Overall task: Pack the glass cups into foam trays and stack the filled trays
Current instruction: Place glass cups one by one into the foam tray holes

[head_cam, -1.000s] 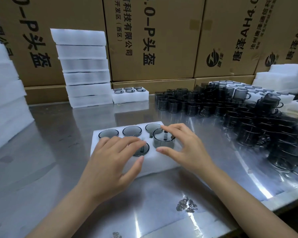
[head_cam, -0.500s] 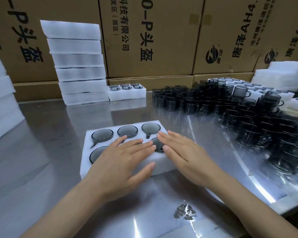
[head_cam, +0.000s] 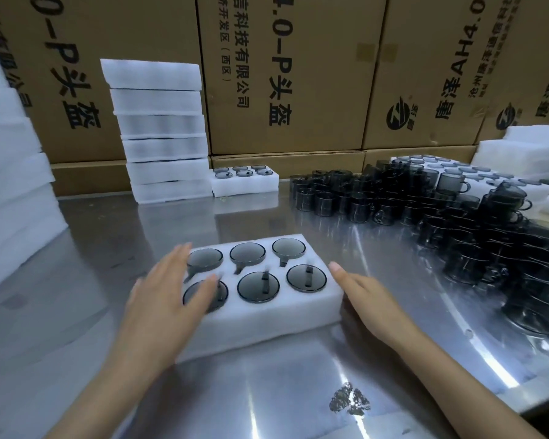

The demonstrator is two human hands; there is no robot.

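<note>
left hand [head_cam: 168,299]: fingers straight and spread, lying flat over the left end of the foam tray [head_cam: 267,315]. It's a bit motion-blurred. The thumb sits over the front-left cup, the other fingers reach up along the back-left one. Not curled round anything.

right hand [head_cam: 366,294]: also flat and relaxed, fingers together, edge-on against the tray's right side wall. Fingertips point toward the back corner. Nothing pinched.

foam tray: white, six round pockets in two rows of three, sitting flat on the steel table [head_cam: 267,384] right between the two hands.

glass cups in the tray [head_cam: 258,287]: smoky grey, all six pockets filled, handles tucked in the slots. Front-left one is partly hidden under the left hand.

loose glass cups [head_cam: 457,223]: big crowd of the same grey cups on the right half of the table, some stacked on each other, well apart from the tray.

stack of foam trays [head_cam: 162,134]: six high, at the back of the table, left of centre, against the boxes.

small filled tray [head_cam: 245,183]: just beside that stack on its right, cups in it.

more foam [head_cam: 10,191]: a tall pile on the far left edge, and another pile at far right behind the loose cups.

cardboard boxes [head_cam: 298,74]: wall of them along the back with black printed lettering.
</note>
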